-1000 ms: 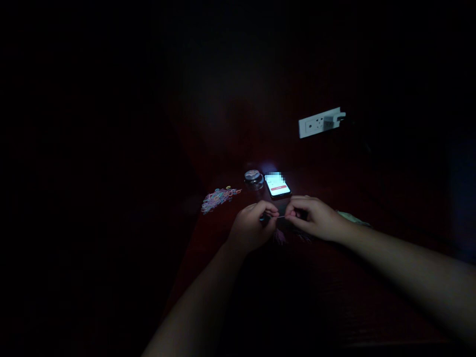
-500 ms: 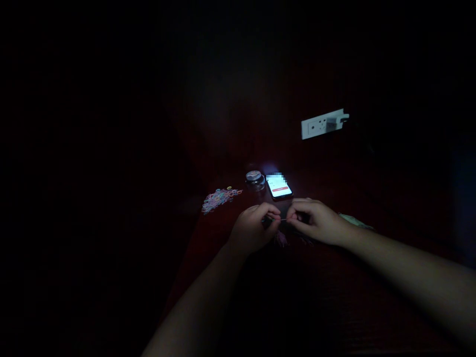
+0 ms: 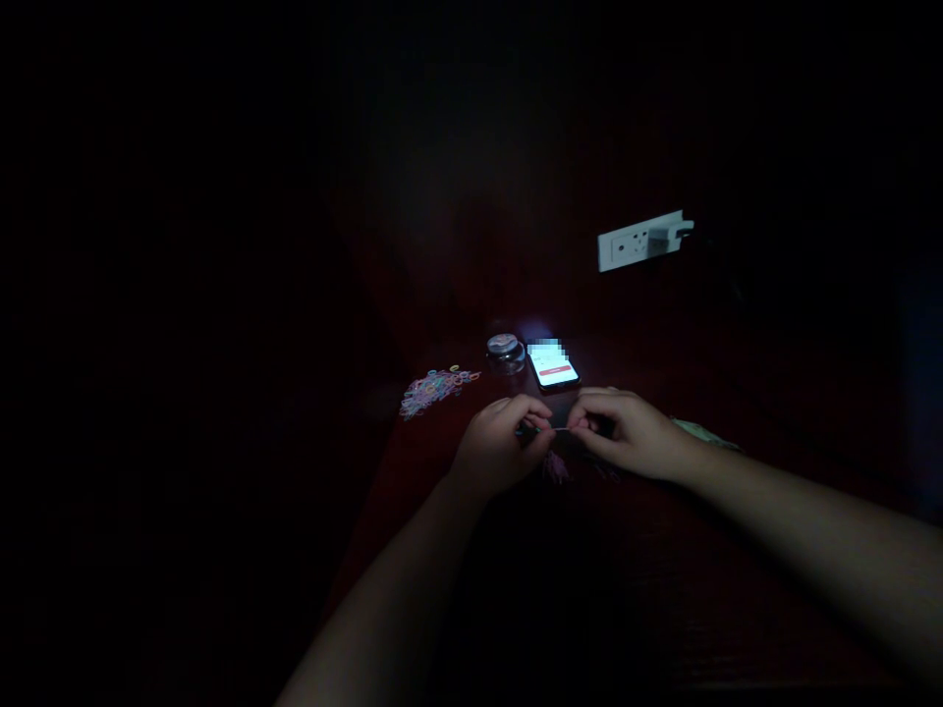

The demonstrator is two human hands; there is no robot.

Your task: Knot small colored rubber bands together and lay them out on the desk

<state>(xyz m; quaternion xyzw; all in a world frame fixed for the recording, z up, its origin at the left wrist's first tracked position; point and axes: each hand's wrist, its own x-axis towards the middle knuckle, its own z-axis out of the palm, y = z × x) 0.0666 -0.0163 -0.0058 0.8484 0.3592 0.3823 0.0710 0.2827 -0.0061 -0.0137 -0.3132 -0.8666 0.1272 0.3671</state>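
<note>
The left hand (image 3: pixel 495 450) and right hand (image 3: pixel 630 432) nearly meet over the dark red surface (image 3: pixel 414 469), the fingers of each pinched on a thin pale strand (image 3: pixel 561 429) that runs straight across the narrow gap between them. Just beyond lies a lit smartphone (image 3: pixel 556 365), a lidded jar (image 3: pixel 505 353) beside it. Coloured elastic bands (image 3: pixel 434 393) lie heaped farther left.
</note>
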